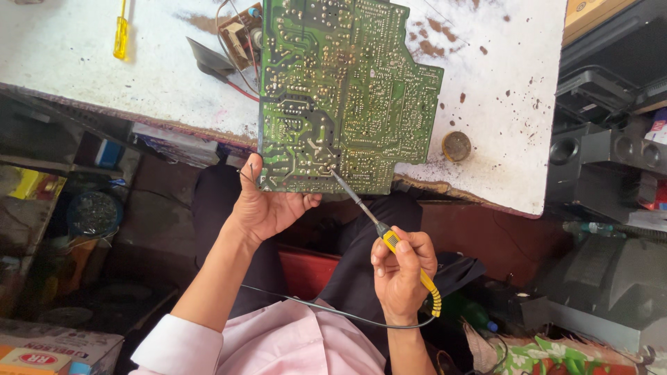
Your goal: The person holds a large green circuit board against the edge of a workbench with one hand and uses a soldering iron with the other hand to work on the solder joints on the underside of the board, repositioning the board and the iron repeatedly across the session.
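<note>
I saw the left hand (267, 208) pinching the bottom edge of the big green circuit board (340, 90) that lay on the white counter (500, 139) and hung over its edge, while the right hand (401, 271) was closed around a yellow soldering iron (389, 239) whose tip touched the board.

The white table (500, 104) is lit brightly from above and nearly washed out, while the space beneath is left in deep shadow. Focus is sharp centrally; edges are slightly bent.
</note>
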The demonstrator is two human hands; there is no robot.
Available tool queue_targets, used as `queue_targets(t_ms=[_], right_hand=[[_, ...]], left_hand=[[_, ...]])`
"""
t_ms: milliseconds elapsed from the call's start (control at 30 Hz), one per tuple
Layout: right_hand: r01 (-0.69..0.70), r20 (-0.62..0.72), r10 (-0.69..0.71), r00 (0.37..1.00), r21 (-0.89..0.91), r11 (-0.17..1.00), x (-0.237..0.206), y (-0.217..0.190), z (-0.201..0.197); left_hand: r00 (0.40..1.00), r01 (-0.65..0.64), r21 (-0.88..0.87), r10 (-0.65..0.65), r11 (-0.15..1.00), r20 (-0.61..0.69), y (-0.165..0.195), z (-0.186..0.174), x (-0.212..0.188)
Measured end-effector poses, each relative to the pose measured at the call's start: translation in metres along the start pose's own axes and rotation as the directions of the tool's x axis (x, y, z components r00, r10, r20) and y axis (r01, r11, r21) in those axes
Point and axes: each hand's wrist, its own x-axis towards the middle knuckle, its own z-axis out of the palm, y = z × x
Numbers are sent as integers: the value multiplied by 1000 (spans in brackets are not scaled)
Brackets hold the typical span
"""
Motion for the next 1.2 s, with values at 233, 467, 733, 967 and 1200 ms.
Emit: queue_targets(t_ms=[233, 467, 733, 967, 1200], right_hand=[[-79, -62, 81, 995, 45, 996, 4, -1, -1], [-141, -81, 146, 986, 63, 988, 11, -6, -5], [-123, -36, 125, 992, 52, 991, 10, -10, -3], [-61, -37, 60, 998, -17, 998, 4, -8, 3], [10, -17, -11, 1000, -73, 997, -1, -7, 9]], left_hand=[[1000, -4, -1, 4, 1000, 26, 1, -1, 1], [1000, -5, 1, 5, 1000, 10, 0, -1, 1], [1000, -4, -11, 4, 1000, 25, -3, -2, 2], [1000, -4, -1, 4, 1000, 26, -2, 0, 3], [1000, -2, 0, 2, 1000, 12, -1, 2, 4]])
